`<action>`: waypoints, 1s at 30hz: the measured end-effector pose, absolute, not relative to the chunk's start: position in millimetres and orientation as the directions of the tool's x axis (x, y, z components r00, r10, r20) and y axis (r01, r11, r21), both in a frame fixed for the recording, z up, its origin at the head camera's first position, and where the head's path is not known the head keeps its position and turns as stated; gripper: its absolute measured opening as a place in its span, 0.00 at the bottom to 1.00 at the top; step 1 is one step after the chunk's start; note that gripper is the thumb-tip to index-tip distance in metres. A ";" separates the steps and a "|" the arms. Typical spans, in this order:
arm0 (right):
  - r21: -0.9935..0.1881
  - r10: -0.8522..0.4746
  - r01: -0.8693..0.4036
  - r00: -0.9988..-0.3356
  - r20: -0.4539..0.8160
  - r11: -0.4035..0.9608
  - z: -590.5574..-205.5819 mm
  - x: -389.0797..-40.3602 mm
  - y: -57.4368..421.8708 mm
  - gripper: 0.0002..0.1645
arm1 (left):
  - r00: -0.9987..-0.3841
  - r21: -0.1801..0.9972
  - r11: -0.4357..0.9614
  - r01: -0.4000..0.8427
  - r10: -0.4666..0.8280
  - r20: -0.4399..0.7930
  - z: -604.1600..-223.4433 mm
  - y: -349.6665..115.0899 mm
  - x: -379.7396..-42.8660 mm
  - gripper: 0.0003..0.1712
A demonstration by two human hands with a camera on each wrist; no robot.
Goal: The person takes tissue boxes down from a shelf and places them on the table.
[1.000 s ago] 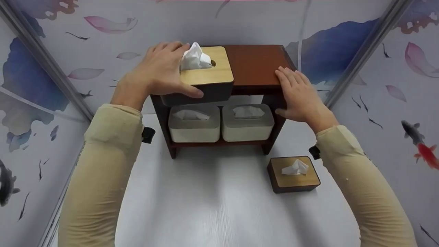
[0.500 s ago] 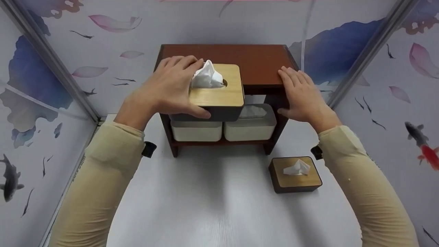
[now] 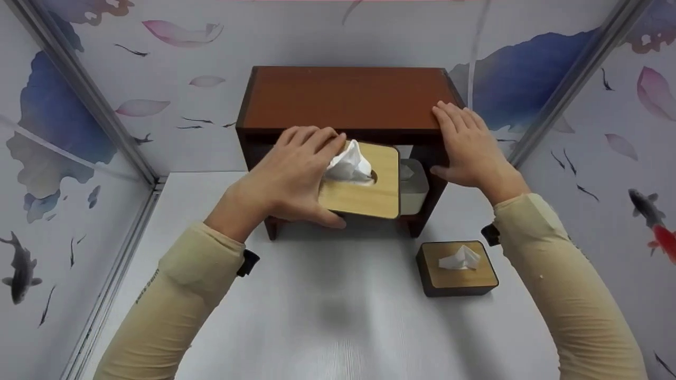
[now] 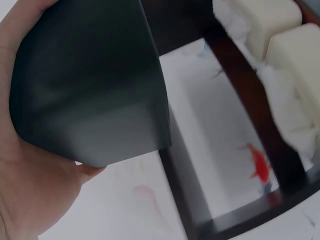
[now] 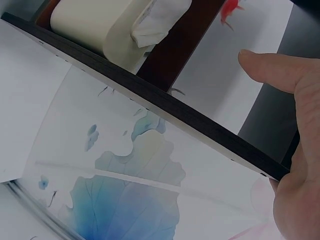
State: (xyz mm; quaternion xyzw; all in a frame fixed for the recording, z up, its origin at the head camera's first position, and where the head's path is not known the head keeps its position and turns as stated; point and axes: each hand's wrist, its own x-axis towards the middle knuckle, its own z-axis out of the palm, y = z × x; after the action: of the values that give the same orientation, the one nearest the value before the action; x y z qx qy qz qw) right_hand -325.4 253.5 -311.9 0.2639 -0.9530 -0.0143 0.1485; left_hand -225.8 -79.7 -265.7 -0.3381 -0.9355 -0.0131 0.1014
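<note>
In the head view my left hand [image 3: 296,177] grips a dark tissue box with a wooden lid [image 3: 364,200], a white tissue [image 3: 349,164] standing up from its slot. The box is held tilted in front of a brown wooden shelf [image 3: 348,97]. Its dark underside [image 4: 90,85] fills much of the left wrist view. My right hand [image 3: 467,148] rests on the shelf's top right corner with straight fingers; its thumb [image 5: 272,67] sticks out below the top. On the lower board stand two cream tissue boxes [image 4: 300,65], mostly hidden behind the held box in the head view.
A second dark tissue box with a wooden lid [image 3: 457,279] lies on the white surface [image 3: 296,316], right of the shelf's front. Printed wall panels [image 3: 338,31] stand behind and at both sides, with metal frame posts [image 3: 95,105] in the corners.
My left hand has carried the dark tissue box from over the shelf's top left forward, down and to the right, in front of the shelf opening. My right hand has stayed at the corner.
</note>
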 end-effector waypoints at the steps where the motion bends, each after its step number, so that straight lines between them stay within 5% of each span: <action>1: 0.106 -0.506 -0.497 -0.817 0.275 0.861 -312.3 -325.6 253.9 0.68 | -0.749 -0.046 0.768 0.638 0.633 0.195 -271.5 -77.5 -225.3 0.71; 21: 0.118 -0.506 -0.494 -0.815 0.282 0.861 -314.4 -325.5 252.0 0.67 | -0.795 -0.004 0.795 0.606 0.606 0.028 -429.9 -37.8 -217.7 0.72; 30: 0.104 -0.495 -0.487 -0.825 0.271 0.867 -314.5 -325.0 252.5 0.67 | -0.823 0.022 0.825 0.565 0.562 0.075 -501.6 -20.1 -216.5 0.73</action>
State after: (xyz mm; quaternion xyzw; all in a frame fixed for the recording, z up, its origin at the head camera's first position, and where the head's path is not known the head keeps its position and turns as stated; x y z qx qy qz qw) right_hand -325.0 252.5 -314.5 0.2571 -0.9552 -0.0150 0.1461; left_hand -216.5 -20.1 -501.6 -0.2953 -0.9546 -0.0217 0.0324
